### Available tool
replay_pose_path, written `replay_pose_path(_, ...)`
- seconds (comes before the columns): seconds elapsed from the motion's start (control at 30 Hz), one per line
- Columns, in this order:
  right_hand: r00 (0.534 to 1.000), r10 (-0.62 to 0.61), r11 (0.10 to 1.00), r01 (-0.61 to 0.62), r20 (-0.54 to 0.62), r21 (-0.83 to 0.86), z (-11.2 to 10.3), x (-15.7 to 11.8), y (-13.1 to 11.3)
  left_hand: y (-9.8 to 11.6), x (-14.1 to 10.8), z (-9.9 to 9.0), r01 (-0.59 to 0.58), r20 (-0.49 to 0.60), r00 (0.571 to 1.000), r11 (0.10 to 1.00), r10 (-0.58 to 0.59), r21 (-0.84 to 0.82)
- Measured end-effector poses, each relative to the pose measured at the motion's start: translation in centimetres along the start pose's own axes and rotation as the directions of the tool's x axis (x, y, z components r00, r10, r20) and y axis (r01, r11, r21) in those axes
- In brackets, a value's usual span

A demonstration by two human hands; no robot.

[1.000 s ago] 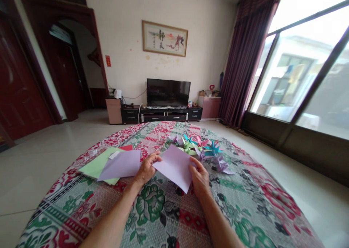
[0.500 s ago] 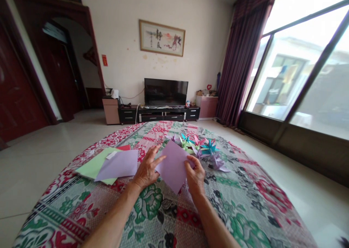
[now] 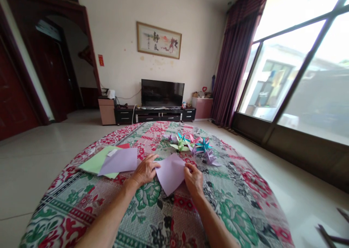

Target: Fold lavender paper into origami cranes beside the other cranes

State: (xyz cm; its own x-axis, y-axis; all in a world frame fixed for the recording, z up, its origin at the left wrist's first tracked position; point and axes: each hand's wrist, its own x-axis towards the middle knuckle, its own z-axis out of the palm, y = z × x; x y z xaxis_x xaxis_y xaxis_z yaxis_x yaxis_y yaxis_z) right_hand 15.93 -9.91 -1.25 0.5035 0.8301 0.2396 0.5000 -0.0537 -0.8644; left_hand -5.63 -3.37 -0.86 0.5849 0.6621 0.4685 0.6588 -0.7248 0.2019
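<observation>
A square sheet of purple paper [image 3: 170, 174] is stretched between my two hands, one corner toward me, just over the table. My left hand [image 3: 146, 170] pinches its left corner between thumb and fingers. At the opposite corner, my right hand [image 3: 193, 178] grips the sheet with its fingers curled. Left of my left hand lies a pile of loose paper: a purple sheet [image 3: 120, 162] on top of green paper [image 3: 95, 160], with a bit of red paper [image 3: 124, 146] showing behind. Beyond my hands stand several folded paper cranes, among them a green one [image 3: 180, 144] and a purple one [image 3: 210, 158].
A patterned cloth covers the round table [image 3: 218, 215]. Past its far edge are a television [image 3: 163, 93] on a low black cabinet [image 3: 152, 116], and a curtain [image 3: 231, 66] beside large windows at right. A dark object with thin bars [image 3: 331, 237] shows at lower right.
The purple sheet in my hands has come lower and tilted flatter. My left fingers, spread before, now pinch its corner. The view has shifted slightly.
</observation>
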Motion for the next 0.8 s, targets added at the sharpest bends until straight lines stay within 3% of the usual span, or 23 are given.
replay_pose_path(0.17, 0.999, 0.043, 0.997, -0.044, -0.008, -0.065, 0.3, -0.1, 0.5, 2.7, 0.0, -0.1, -0.069, 0.069, 0.995, 0.997, 0.067, 0.029)
replay_pose_path(0.33, 0.984, 0.107, 0.99, -0.092, 0.145, -0.104, -0.7, -0.3, -0.1, 3.8, 0.5, 0.6, -0.108, 0.11, 0.986, 0.986, 0.122, -0.13)
replay_pose_path(0.37, 0.984, 0.077, 0.987, -0.052, 0.161, -0.153, -1.1, -0.4, -0.3, 3.7, 0.6, 0.8, -0.1, 0.117, 0.986, 0.981, 0.12, -0.167)
replay_pose_path(0.47, 0.983, -0.168, 0.913, 0.182, 0.07, -0.365, -2.3, -0.7, -1.1, 3.1, 0.9, 1.4, -0.065, 0.127, 0.987, 0.958, 0.103, -0.278)
replay_pose_path(0.53, 0.942, -0.336, 0.841, 0.307, 0.016, -0.444, -2.6, -0.8, -1.7, 2.7, 1.1, 1.6, -0.041, 0.122, 0.989, 0.939, 0.087, -0.341)
replay_pose_path(0.6, 0.875, -0.483, 0.788, 0.452, 0.037, -0.417, -2.5, -0.8, -2.2, 2.6, 1.5, 1.6, -0.018, 0.121, 0.99, 0.926, 0.069, -0.377)
replay_pose_path(0.67, 0.813, -0.561, 0.755, 0.581, 0.159, -0.304, -2.1, -0.7, -2.7, 2.7, 1.8, 1.4, -0.003, 0.126, 0.99, 0.918, 0.057, -0.396)
replay_pose_path(0.8, 0.725, -0.525, 0.763, 0.633, 0.445, -0.132, -1.6, -0.4, -3.2, 3.0, 2.5, 0.9, 0.043, 0.124, 0.992, 0.911, 0.008, -0.41)
